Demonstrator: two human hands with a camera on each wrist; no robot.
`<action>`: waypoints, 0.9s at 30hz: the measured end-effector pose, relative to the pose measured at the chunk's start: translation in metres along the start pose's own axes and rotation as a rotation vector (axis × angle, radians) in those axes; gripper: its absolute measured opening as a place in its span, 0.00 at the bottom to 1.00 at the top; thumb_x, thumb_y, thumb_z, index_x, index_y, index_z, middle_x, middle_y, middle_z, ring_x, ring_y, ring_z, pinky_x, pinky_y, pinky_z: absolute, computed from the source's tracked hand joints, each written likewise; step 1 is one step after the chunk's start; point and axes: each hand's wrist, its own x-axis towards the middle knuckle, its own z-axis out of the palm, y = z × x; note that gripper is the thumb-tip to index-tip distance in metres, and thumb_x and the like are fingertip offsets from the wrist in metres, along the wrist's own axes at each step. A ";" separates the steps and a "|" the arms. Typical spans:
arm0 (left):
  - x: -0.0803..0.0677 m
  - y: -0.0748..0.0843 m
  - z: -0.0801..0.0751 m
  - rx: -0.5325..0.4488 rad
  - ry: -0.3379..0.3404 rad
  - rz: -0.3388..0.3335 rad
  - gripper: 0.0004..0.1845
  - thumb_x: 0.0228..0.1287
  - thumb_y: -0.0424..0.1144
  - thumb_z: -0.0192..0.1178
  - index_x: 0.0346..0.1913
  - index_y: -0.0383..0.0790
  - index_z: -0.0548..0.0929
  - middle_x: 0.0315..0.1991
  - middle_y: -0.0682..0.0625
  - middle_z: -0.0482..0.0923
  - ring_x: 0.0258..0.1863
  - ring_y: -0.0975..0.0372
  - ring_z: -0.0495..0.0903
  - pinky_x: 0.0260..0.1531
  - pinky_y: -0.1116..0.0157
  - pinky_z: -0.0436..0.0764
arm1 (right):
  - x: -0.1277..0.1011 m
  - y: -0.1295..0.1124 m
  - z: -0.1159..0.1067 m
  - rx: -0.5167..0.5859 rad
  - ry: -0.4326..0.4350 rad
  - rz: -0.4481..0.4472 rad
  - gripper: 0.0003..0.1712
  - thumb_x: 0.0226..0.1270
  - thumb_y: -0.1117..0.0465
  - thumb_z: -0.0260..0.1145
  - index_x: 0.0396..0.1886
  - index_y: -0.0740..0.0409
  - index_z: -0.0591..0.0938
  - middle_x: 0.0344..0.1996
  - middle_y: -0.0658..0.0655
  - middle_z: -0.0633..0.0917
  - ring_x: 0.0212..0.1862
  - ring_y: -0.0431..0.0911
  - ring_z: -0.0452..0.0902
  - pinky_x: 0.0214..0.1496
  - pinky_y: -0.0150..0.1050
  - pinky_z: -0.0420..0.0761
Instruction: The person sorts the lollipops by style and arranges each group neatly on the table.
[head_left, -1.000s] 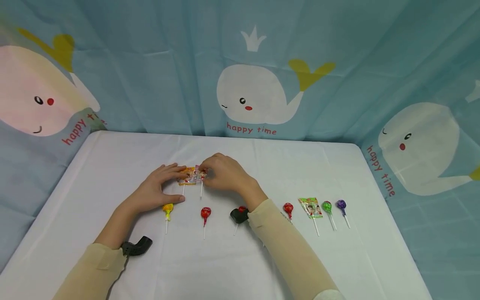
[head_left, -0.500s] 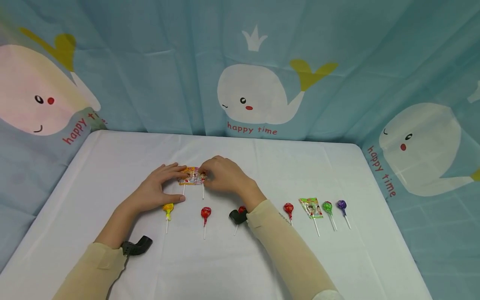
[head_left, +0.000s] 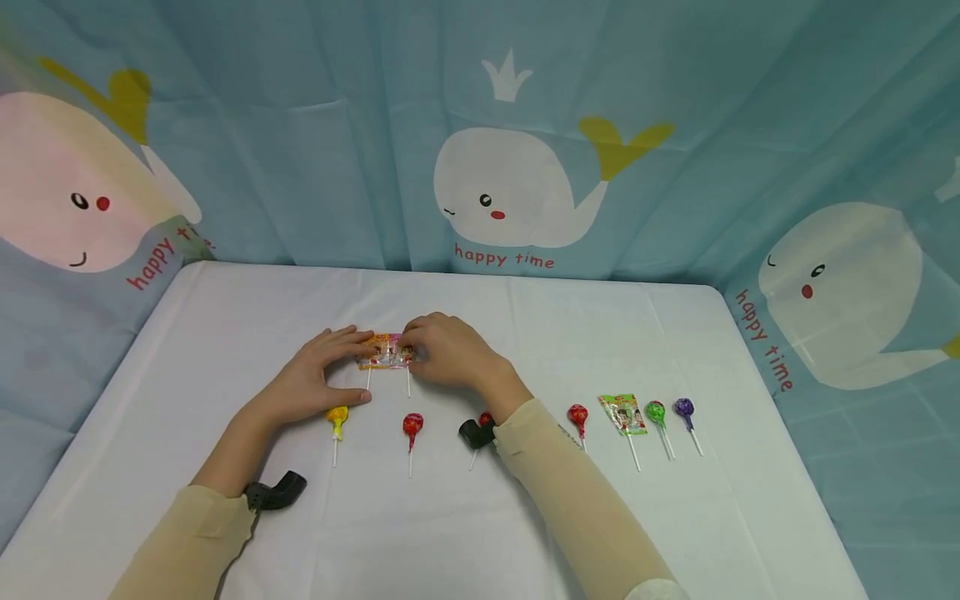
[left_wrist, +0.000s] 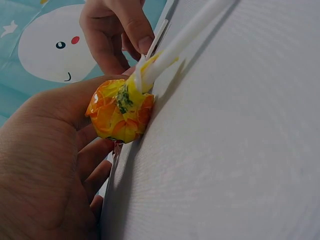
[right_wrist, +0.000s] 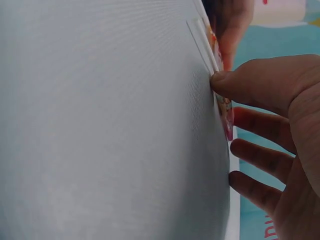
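Observation:
In the head view, two flat-wrapped lollipops lie side by side at the back left of the table, an orange one [head_left: 383, 352] and a pink one [head_left: 397, 342]. My left hand [head_left: 309, 382] rests its outstretched fingertips on the orange packet, thumb spread toward me. A yellow lollipop [head_left: 337, 421] lies just below that thumb, its round orange-yellow head large in the left wrist view. My right hand [head_left: 453, 350] pinches the pink packet's right side between thumb and index finger. In the right wrist view the other fingers [right_wrist: 262, 160] stretch toward the cloth.
A front row holds a red lollipop [head_left: 412, 427], another partly behind the right wrist camera [head_left: 477, 433], and a third red one [head_left: 577, 417]. Farther right lie a green flat-wrapped lollipop [head_left: 622, 414], a green round one [head_left: 656, 414] and a purple one [head_left: 683, 408]. A whale-print curtain [head_left: 337, 167] surrounds the white table.
The pink lollipop has shifted slightly right in my right hand, and its stick has turned from leaning to nearly straight beside the orange one. My left hand has stayed in place.

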 end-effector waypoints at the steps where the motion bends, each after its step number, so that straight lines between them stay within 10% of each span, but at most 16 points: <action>1: 0.000 0.000 0.000 -0.001 0.001 0.001 0.37 0.58 0.48 0.85 0.70 0.45 0.85 0.80 0.44 0.71 0.85 0.41 0.56 0.84 0.38 0.44 | 0.000 0.000 -0.001 0.002 -0.001 0.001 0.19 0.74 0.55 0.74 0.62 0.47 0.90 0.63 0.48 0.86 0.68 0.47 0.77 0.74 0.45 0.75; 27: 0.001 -0.002 0.000 0.014 -0.015 -0.012 0.37 0.59 0.51 0.84 0.70 0.47 0.85 0.80 0.44 0.71 0.85 0.41 0.55 0.84 0.38 0.44 | -0.009 -0.004 -0.017 0.109 -0.093 0.085 0.27 0.74 0.52 0.74 0.71 0.47 0.85 0.70 0.50 0.81 0.73 0.48 0.74 0.75 0.48 0.76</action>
